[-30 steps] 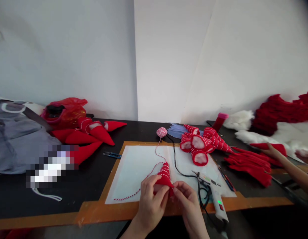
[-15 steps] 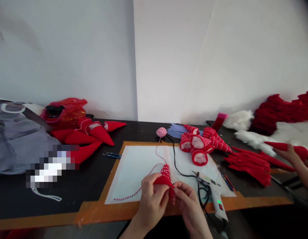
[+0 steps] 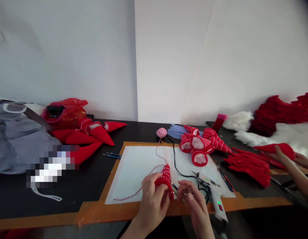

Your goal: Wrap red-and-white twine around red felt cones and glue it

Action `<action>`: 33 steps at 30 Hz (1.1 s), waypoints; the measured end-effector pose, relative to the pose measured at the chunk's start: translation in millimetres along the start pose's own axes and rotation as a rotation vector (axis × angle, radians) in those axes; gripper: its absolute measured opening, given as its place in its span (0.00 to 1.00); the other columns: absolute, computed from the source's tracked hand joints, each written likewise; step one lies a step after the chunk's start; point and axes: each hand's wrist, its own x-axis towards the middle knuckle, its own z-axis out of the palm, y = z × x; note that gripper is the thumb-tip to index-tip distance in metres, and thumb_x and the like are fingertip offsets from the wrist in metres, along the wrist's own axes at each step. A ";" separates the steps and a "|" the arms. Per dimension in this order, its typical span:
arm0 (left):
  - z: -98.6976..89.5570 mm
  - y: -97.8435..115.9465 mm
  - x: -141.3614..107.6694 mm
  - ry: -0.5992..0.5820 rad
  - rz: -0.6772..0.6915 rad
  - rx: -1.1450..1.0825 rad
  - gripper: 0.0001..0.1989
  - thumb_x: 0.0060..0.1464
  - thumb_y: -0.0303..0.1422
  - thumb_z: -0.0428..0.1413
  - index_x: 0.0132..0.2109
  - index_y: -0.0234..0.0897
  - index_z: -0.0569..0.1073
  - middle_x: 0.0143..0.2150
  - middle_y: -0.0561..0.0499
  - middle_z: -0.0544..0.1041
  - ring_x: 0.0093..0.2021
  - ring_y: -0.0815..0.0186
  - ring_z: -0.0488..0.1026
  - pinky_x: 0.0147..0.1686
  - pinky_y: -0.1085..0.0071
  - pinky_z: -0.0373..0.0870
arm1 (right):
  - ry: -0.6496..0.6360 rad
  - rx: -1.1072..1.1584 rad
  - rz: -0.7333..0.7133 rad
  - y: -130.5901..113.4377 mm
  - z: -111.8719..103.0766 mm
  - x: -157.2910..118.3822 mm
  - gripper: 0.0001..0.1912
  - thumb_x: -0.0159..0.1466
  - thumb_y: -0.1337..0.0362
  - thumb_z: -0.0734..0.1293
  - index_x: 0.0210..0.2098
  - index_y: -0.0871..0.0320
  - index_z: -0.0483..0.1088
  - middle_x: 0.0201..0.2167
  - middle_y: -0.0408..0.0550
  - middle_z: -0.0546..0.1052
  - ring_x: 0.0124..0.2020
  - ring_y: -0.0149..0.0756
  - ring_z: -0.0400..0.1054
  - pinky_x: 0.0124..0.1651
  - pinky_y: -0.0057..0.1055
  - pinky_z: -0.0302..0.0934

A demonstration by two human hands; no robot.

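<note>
gripping a striped red cone (image 3: 166, 173), the left hand (image 3: 154, 195) sits near white-stuffed cones (image 3: 200, 158), the right hand (image 3: 194, 199) curled, its grip unclear.

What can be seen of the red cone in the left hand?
The red cone looks like soft fabric, wound with rows of red-and-white striped cord above a plain red lower band. It is held over the front of the white sheet, narrow tip pointing away from the left hand. More cord trails from near the tip. The fingers touch its wide end and hide part of it.
</note>
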 end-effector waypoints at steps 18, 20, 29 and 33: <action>1.6 -2.4 -5.1 -0.050 0.019 -0.048 0.08 0.60 0.20 0.50 0.40 0.38 0.67 0.55 0.41 0.67 0.53 0.55 0.68 0.52 0.55 0.68 | 0.136 -0.491 -0.091 -2.4 21.0 9.7 0.02 0.64 0.66 0.66 0.35 0.55 0.72 0.30 0.46 0.77 0.32 0.37 0.72 0.35 0.28 0.66; 3.5 -3.2 -5.0 -0.017 0.029 -0.079 0.09 0.59 0.19 0.51 0.40 0.38 0.65 0.52 0.41 0.71 0.51 0.57 0.70 0.52 0.56 0.67 | 0.146 -0.474 -0.067 -1.8 21.0 9.9 0.02 0.63 0.66 0.67 0.34 0.55 0.73 0.29 0.46 0.78 0.30 0.37 0.71 0.34 0.28 0.65; 0.1 -10.2 4.3 -0.121 0.086 -0.122 0.13 0.59 0.18 0.51 0.47 0.39 0.67 0.41 0.48 0.77 0.43 0.59 0.73 0.48 0.57 0.66 | 0.002 -0.273 0.101 -7.0 8.6 5.7 0.04 0.64 0.64 0.68 0.39 0.54 0.74 0.36 0.48 0.79 0.36 0.39 0.74 0.40 0.31 0.68; -6.9 -17.4 1.5 -0.171 0.074 -0.128 0.13 0.58 0.20 0.53 0.47 0.39 0.68 0.43 0.47 0.77 0.46 0.57 0.73 0.48 0.57 0.68 | -0.122 -0.120 0.153 -12.5 -9.2 3.1 0.24 0.64 0.62 0.69 0.59 0.47 0.63 0.52 0.51 0.75 0.55 0.46 0.70 0.54 0.39 0.68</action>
